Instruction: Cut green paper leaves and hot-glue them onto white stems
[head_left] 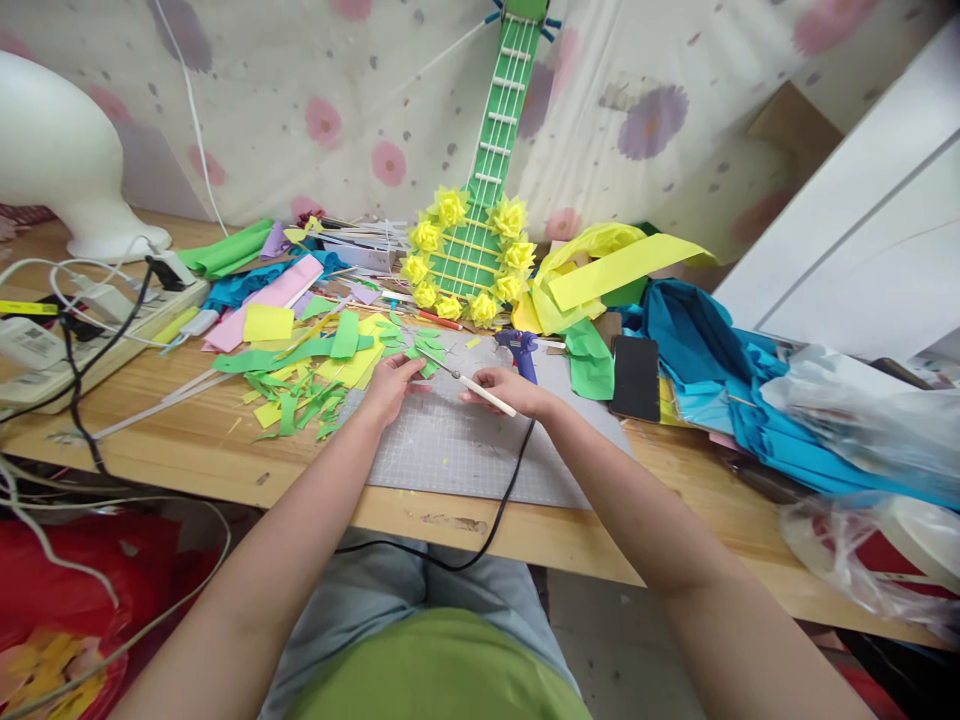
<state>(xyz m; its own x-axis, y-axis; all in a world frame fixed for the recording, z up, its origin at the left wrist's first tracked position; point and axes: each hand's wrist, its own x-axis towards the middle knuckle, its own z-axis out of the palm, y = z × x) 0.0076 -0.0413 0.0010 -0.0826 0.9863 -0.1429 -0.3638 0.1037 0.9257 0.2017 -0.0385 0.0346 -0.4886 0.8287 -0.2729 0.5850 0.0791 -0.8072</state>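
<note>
In my right hand is a pair of scissors, seen edge-on, with a long pale handle and thin metal blades pointing up and left. The fingers are wrapped around the handle. My left hand is beside the blade tips, its thumb and fingers pinched on a small piece of green paper. Both hands are over a grey cutting mat. Green and yellow paper scraps lie left of my left hand. A blue glue gun rests just behind my right hand.
A green paper guitar ringed with yellow flowers leans against the wall. A phone and blue crepe paper lie at the right. A power strip with cables stands left. A black cord crosses the mat's front edge.
</note>
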